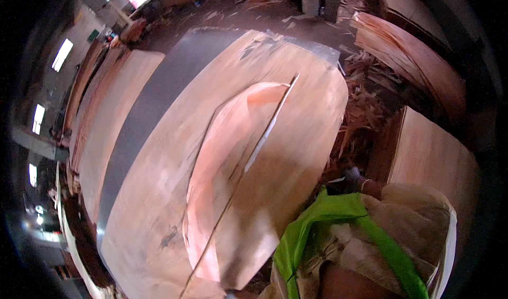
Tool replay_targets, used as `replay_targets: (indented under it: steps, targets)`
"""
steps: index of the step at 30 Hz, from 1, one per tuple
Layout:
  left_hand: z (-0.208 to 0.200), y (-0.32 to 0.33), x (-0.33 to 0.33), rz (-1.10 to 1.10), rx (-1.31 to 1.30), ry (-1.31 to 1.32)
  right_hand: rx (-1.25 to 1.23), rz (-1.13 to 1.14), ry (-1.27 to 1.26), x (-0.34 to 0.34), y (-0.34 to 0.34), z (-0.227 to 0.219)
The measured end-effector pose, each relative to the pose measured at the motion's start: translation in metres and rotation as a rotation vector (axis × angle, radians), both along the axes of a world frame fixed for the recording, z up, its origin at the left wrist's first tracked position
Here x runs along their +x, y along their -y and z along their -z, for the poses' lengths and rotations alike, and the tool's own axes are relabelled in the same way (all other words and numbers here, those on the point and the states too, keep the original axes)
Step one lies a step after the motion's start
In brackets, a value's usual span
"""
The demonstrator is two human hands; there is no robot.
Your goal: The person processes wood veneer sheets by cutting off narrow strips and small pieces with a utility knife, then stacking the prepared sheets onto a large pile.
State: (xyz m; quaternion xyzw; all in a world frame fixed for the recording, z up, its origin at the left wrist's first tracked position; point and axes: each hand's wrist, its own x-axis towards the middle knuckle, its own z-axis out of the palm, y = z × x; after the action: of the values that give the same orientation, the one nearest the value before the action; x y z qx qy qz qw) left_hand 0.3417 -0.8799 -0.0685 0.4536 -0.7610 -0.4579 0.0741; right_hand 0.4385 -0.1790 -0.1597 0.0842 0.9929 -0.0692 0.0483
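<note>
My right hand (351, 173), in a greyish glove, is at the right beside the large sheet of wood veneer (286, 172). Its fingers look curled round a thin, pale, blade-like thing (335, 180), too dark and small to name. At the lower edge, a small bluish-grey patch (230, 295) by the sheet may be my left hand; no fingers can be made out. A curved pinkish strip of veneer (203, 188) lies on the sheet. Beside it, a long thin stick or straight edge (270, 121), whitish along part of its length, runs slantwise.
The sheet rests over a dark grey surface (153, 103). More veneer sheets (114, 106) stand stacked at the left. Torn scraps (365, 108) litter the floor at the right, between a curled veneer pile (407, 61) and another stack (431, 151). Green straps (328, 206) cross my clothing.
</note>
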Motion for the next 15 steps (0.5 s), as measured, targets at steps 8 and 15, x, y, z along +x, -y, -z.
replay_targets:
  steps: [8, 15]
  targets:
    - [-0.066, -0.014, -0.091, 1.211, -1.311, -0.116, -0.610, 1.015, -0.249, -0.018, -0.125, -0.113]
    - [-0.025, -0.166, -0.221, 0.628, 1.159, -0.807, -1.173, 1.086, -0.195, 0.003, -0.291, -0.069]
